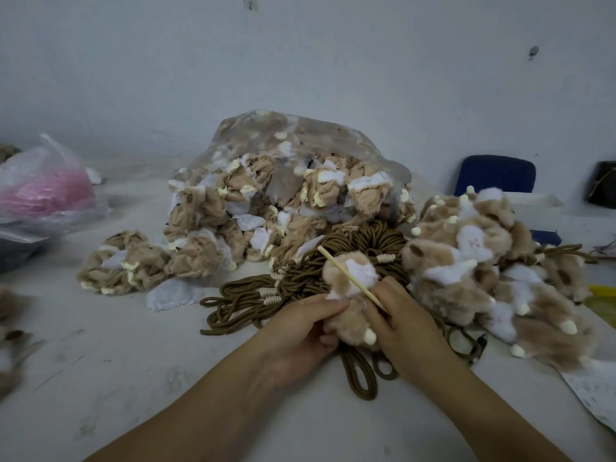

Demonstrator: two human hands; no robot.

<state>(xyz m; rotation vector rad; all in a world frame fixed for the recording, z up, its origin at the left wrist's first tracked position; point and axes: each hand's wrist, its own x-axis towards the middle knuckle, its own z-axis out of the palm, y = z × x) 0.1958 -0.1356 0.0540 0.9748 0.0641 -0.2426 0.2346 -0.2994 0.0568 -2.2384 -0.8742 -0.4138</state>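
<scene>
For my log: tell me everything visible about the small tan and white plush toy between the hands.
The small tan and white plush toy is fluffy fake fur, with a white face patch stitched in pink and a cream nub at its lower end. It is held over brown cords. The left hand grips its side; the right hand pinches a thin wooden stick slanting across its face.

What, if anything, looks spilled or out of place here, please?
A clump of inside-out plush skins lies on the table outside the clear bag, with a stray white scrap beside it. The plush toy and stick in hand look fine.
</scene>
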